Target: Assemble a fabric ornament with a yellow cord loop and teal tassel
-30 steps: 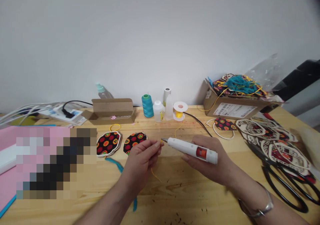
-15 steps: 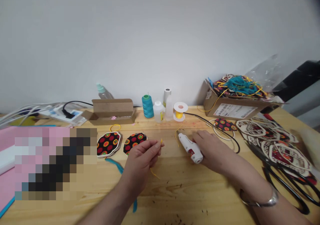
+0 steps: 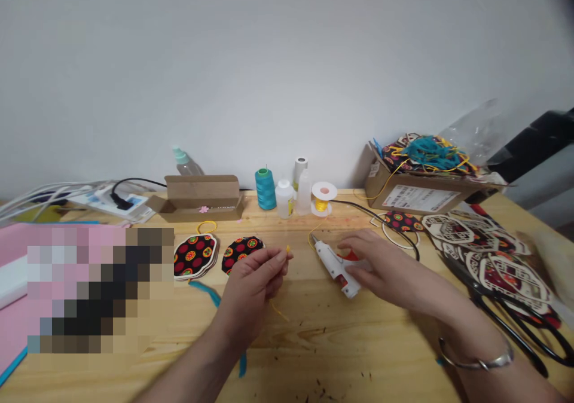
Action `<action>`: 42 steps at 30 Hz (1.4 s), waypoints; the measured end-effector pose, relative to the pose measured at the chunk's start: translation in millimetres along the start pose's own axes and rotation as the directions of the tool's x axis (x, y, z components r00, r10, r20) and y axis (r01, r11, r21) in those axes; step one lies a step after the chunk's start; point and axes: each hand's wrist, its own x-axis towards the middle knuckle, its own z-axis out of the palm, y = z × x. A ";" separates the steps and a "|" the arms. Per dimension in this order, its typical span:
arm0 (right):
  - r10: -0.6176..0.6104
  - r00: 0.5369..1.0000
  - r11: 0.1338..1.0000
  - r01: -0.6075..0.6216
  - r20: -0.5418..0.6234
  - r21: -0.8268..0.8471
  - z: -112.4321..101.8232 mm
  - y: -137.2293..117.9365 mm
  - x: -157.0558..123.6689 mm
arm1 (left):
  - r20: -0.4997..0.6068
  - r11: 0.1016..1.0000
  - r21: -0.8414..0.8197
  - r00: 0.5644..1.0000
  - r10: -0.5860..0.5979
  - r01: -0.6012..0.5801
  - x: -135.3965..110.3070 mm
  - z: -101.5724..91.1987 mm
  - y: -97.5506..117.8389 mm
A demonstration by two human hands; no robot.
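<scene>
My left hand [image 3: 259, 276] pinches a yellow cord [image 3: 287, 249] between thumb and fingertips; a loose end trails below the hand. Behind it lies a round patterned fabric piece [image 3: 240, 251], partly covered by the fingers. A white hot glue gun [image 3: 335, 266] with a red trigger lies on its side on the table, nozzle pointing away and left. Around its handle, my right hand [image 3: 379, 262] has its fingers and thumb apart, close to or lightly touching the gun. Further left sits a stack of patterned pieces [image 3: 195, 256] with a yellow loop and a blue-green tassel.
Along the wall stand a small cardboard box [image 3: 201, 210], a teal thread cone [image 3: 265, 191], a white bottle [image 3: 284, 201] and a yellow cord spool [image 3: 323, 202]. A filled carton [image 3: 417, 198], black scissors [image 3: 511, 325] and cut pieces [image 3: 511, 277] occupy the right side.
My right hand has loosened from the glue gun and shifted right, its fingers spreading. The gun has settled on the table slightly turned. My left hand keeps its pinch almost unmoved.
</scene>
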 end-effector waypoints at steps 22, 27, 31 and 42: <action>0.036 0.998 0.984 -0.025 0.058 -0.176 16.2 19.4 -11.9 | 0.114 0.998 -0.045 0.992 -0.045 0.051 -4.1 0.5 3.5; 0.044 0.999 0.983 -0.048 -0.025 -0.180 13.9 23.5 -14.1 | 0.191 0.997 0.003 0.979 -0.074 0.075 -5.3 1.8 1.7; 0.102 0.988 0.949 -0.131 -0.114 -0.287 4.8 46.7 -25.7 | 0.251 0.995 0.023 0.963 -0.100 0.098 -9.7 3.7 1.7; -0.063 0.997 0.997 0.060 -0.050 -0.058 13.9 -34.7 22.2 | 0.188 0.973 -0.228 0.982 -0.003 0.047 -17.1 -5.3 48.3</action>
